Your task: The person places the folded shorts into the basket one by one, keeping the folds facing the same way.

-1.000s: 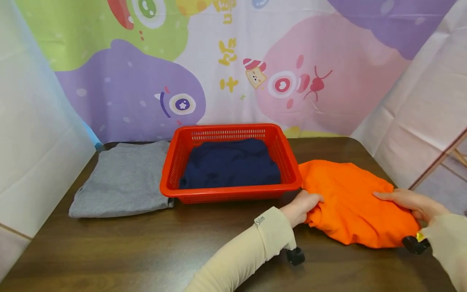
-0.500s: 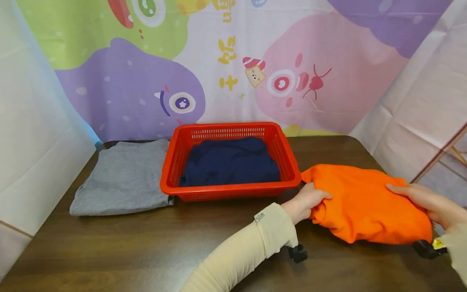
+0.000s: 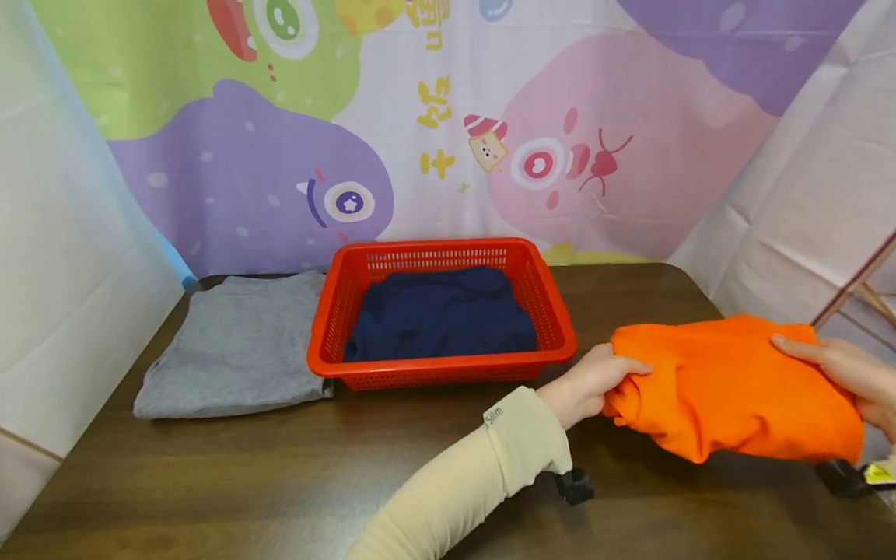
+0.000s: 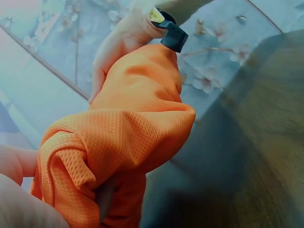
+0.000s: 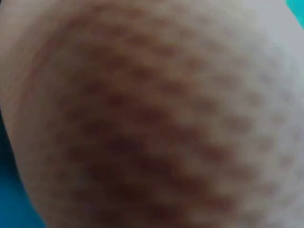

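Note:
An orange mesh-knit garment (image 3: 735, 389), folded into a loose bundle, hangs between both hands above the right part of the table. My left hand (image 3: 591, 383) grips its left end, thumb on top. At the opposite end my right hand (image 3: 854, 377) holds it with the thumb over the upper face; the other fingers are hidden beneath. In the left wrist view the orange garment (image 4: 128, 123) sags in folds between the left hand (image 4: 21, 190) and the right hand (image 4: 126, 40). Blurred mesh cloth (image 5: 156, 114) fills the right wrist view.
A red plastic basket (image 3: 441, 362) stands at the table's middle back, with a folded navy garment (image 3: 444, 315) inside. Left of it lies a folded grey garment (image 3: 234, 342). Behind the brown table (image 3: 280, 482) hangs a cartoon-print curtain (image 3: 434, 210).
Both hands have moved right with the orange garment, away from the basket. It has been lifted off the table and looks more stretched between the hands. The basket and grey garment stay put.

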Demonstrator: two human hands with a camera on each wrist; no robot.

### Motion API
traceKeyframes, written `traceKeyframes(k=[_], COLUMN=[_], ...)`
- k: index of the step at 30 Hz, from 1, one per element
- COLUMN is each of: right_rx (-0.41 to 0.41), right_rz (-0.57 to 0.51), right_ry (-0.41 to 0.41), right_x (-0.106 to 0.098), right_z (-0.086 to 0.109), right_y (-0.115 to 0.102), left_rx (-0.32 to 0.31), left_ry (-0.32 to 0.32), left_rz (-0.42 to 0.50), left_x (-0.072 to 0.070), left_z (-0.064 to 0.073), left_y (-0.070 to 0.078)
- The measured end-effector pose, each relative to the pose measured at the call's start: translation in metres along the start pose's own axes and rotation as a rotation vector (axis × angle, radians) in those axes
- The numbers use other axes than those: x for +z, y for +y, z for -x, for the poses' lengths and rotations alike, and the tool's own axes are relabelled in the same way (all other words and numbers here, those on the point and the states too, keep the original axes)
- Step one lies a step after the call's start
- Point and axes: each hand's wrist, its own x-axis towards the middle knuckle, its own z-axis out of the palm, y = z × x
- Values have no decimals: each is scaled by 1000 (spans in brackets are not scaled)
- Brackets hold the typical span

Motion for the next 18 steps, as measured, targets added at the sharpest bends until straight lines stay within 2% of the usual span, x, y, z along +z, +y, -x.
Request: traceKeyframes(k=[4, 18], right_rx=[-44, -135], right_rz=[-117, -298], right_ry=[-9, 78], right_x=[4, 20], right_z=[4, 10], right_y=[-10, -50], left_rx=[2, 84], left_ry=[-27, -131], left_rz=[27, 123], left_x=[-6, -28], left_z=[2, 12], left_y=[8, 37])
